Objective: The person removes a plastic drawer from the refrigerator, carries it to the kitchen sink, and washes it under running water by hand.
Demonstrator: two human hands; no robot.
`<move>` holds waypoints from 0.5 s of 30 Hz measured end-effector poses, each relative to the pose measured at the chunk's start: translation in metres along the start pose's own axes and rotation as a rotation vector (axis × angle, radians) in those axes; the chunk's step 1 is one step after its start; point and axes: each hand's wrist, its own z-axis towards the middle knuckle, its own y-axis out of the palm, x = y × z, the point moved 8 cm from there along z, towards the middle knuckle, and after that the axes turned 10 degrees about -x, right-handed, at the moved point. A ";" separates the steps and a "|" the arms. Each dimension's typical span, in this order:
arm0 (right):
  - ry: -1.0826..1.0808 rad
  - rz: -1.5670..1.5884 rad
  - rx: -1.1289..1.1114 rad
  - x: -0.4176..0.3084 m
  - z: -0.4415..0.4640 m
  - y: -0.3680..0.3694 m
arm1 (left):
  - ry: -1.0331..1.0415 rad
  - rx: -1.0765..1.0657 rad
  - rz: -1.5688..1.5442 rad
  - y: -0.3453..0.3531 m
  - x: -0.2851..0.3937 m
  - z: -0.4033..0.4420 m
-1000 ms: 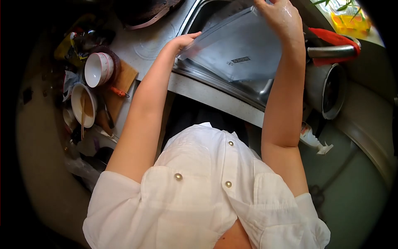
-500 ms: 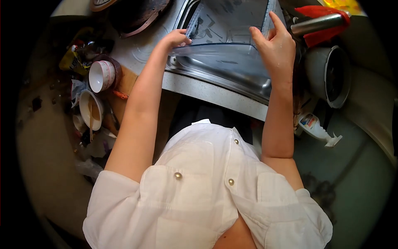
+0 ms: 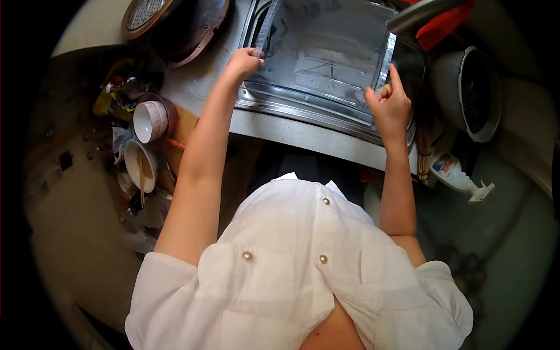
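Note:
A clear plastic bin (image 3: pixel 326 52), broad and shallow like a fridge drawer, lies over the steel sink (image 3: pixel 274 102). Its walls look wet, with streaks across the bottom. My left hand (image 3: pixel 245 62) is closed around the bin's left rim. On the opposite side, my right hand (image 3: pixel 389 108) holds the right edge near the front corner, index finger stretched along the rim and thumb on the inner side. The remaining right fingers are curled and partly hidden. Above the right rim hangs the metal faucet (image 3: pixel 417 16).
A red cloth (image 3: pixel 443 29) hangs by the faucet. To the right are a large pot (image 3: pixel 466 96) and a white spray bottle (image 3: pixel 458 178). Dark round cookware (image 3: pixel 198 32) stands at upper left. Two bowls (image 3: pixel 150 119), one with chopsticks (image 3: pixel 142 181), sit among clutter at left.
The bin has tipped from a raised front edge to lying flatter over the sink, showing more of its inside. Both hands moved with it, the right one slightly downward. The view shifted too.

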 end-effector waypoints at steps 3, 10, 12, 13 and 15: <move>-0.001 0.031 -0.025 0.035 -0.002 0.010 | 0.032 0.144 0.198 0.005 -0.002 -0.002; 0.015 0.121 -0.120 0.106 0.004 0.045 | -0.008 0.294 0.270 0.024 0.002 -0.018; 0.035 0.118 -0.143 0.122 0.009 0.053 | -0.022 0.345 0.270 0.029 -0.001 -0.016; 0.045 0.116 -0.155 0.129 0.010 0.057 | -0.012 0.351 0.273 0.032 -0.002 -0.015; 0.042 0.109 -0.164 0.136 0.013 0.062 | 0.006 0.361 0.276 0.035 -0.002 -0.014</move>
